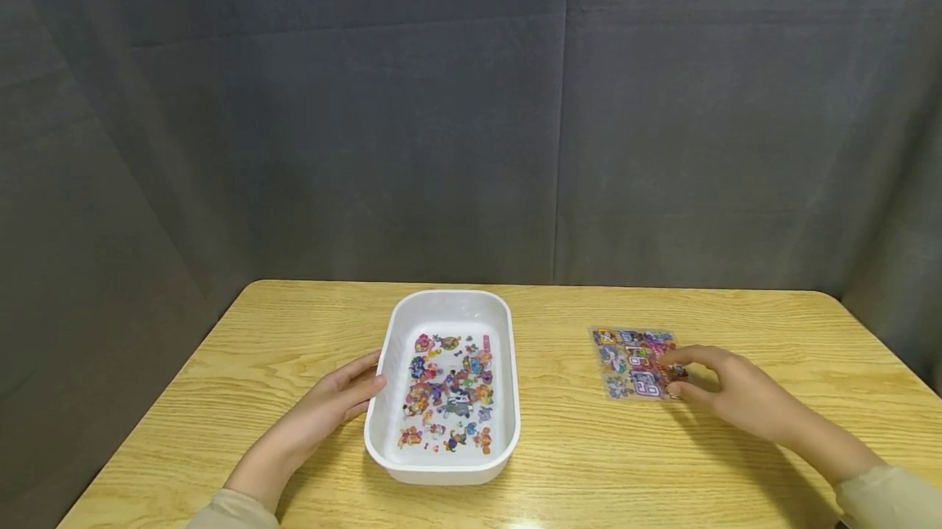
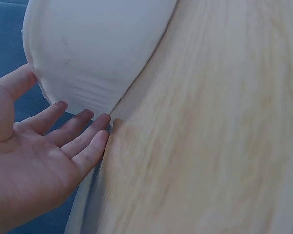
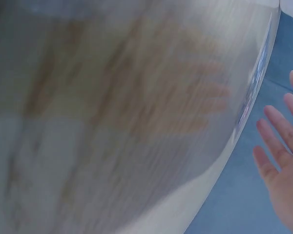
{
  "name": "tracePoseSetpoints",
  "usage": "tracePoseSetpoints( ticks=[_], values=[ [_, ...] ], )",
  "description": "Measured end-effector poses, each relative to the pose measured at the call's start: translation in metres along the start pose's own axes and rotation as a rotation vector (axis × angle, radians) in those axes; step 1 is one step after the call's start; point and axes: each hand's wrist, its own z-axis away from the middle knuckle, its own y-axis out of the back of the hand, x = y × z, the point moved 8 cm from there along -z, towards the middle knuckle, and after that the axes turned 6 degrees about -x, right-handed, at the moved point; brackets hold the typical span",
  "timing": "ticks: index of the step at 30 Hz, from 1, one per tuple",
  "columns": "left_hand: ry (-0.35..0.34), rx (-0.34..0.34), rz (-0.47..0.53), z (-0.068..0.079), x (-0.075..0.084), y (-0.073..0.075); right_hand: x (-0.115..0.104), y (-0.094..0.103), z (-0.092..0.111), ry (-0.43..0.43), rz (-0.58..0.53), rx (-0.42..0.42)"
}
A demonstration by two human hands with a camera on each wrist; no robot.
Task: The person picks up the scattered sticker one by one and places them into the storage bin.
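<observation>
From here, I'm holding the white tray's [image 1: 441, 476] rim between left hand [image 1: 316, 414] thumb and fingers, seemingly for steadiness; my right hand [image 1: 736, 392] is hovering, fingers parted, apparently gripping nothing, over the sticker sheet [image 1: 621, 361] on the desk [image 1: 574, 463].

Booth: grey curtain [image 1: 412, 145], wooden table [image 1: 294, 341]

Glare is spotting the near bench [image 1: 574, 463], the right hand [image 1: 724, 390] is casting a shadow, and the far curtain [image 1: 441, 145] is looking dim; in the right wrist view, a milky haze is veiling the blurring wood grain [image 3: 107, 87].
</observation>
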Motion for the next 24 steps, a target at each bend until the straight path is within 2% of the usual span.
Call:
tracePoseSetpoints(
  ticks=[10, 17, 24],
  values=[
    [-0.005, -0.015, -0.008, 0.000, 0.000, 0.000, 0.013, 0.005, -0.004, -0.033, 0.023, -0.011],
    [0.014, 0.014, -0.002, -0.001, -0.001, 0.001, 0.024, 0.008, -0.008, -0.044, 0.025, -0.013],
    [0.016, 0.012, -0.002, -0.001, 0.000, 0.000, 0.027, 0.008, -0.011, -0.024, 0.025, -0.015]
  ],
)
